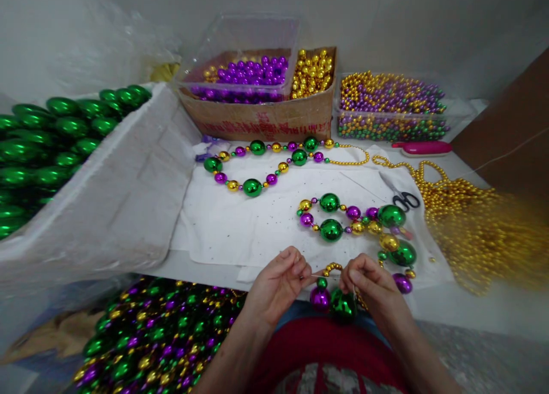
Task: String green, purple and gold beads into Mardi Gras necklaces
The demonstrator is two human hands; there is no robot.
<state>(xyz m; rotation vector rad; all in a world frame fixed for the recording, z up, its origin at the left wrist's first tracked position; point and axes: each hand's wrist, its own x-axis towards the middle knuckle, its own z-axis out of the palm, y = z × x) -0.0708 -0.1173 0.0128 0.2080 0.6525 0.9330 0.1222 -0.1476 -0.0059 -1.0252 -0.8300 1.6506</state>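
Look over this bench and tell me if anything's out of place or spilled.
Two small things. Dark specks are scattered across the white cloth, looking like stray debris. A lone gold bead lies near the cloth's right edge, apart from the necklace and gold strands. I see no clear damage.

Far side's got a cardboard box (257, 119) with red printing, gold beads (313, 74) in its right end and purple beads (253, 74) toward the left. Just right of it there's a clear bin (392, 116) of tiny mixed beads, with a pink-handled tool (426, 148) in front. Scissors (405, 201) are on the right, next to a messy heap of gold bead chains (476, 217). Over left, a pale-walled box (128, 176) holds big shiny green beads (71, 125), with a pile of multicolored beads (171, 331) nearer and lower down.
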